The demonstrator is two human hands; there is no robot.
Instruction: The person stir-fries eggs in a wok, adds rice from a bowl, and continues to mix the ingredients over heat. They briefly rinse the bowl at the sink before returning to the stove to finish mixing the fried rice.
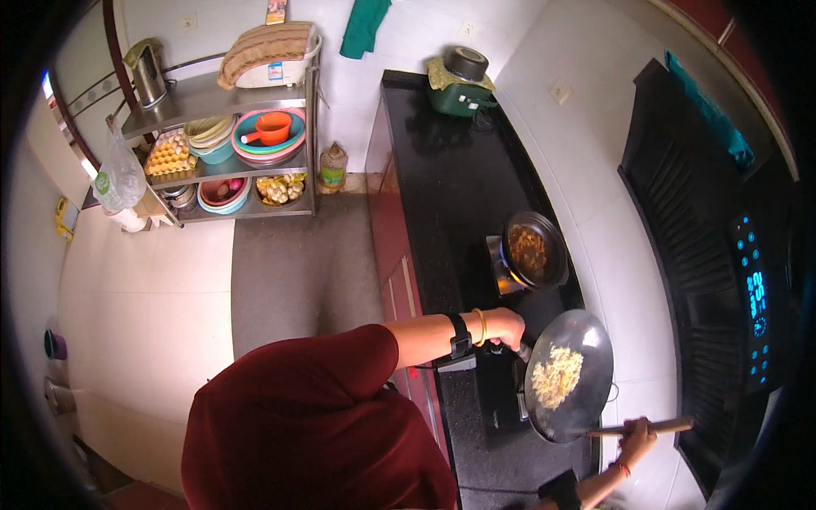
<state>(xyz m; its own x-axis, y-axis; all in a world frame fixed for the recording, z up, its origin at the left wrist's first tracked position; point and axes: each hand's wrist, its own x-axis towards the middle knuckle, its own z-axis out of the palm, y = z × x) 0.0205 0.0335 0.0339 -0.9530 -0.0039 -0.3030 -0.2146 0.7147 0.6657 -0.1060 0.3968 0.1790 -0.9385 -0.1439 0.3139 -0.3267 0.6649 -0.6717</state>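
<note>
My left hand (508, 327), with a watch and a gold-coloured bracelet on its wrist, grips the handle (524, 352) of a metal wok (590, 344). The wok is tilted over the stove area of the black counter. Scrambled-looking pale yellow food (556, 377) lies in it. My right hand (637, 437), a red cord at its wrist, is closed around the wooden handle (676, 426) of a cooking utensil. The utensil's blurred far end is at the wok's lower rim, and I cannot tell its shape.
A dark pot (539, 280) of brown food stands over a lit burner (508, 282). A green container (456, 101) topped by a dark pot (466, 62) is at the counter's (446, 185) far end. A metal shelf (255, 213) holds basins and eggs. The range hood (682, 255) flanks the wall.
</note>
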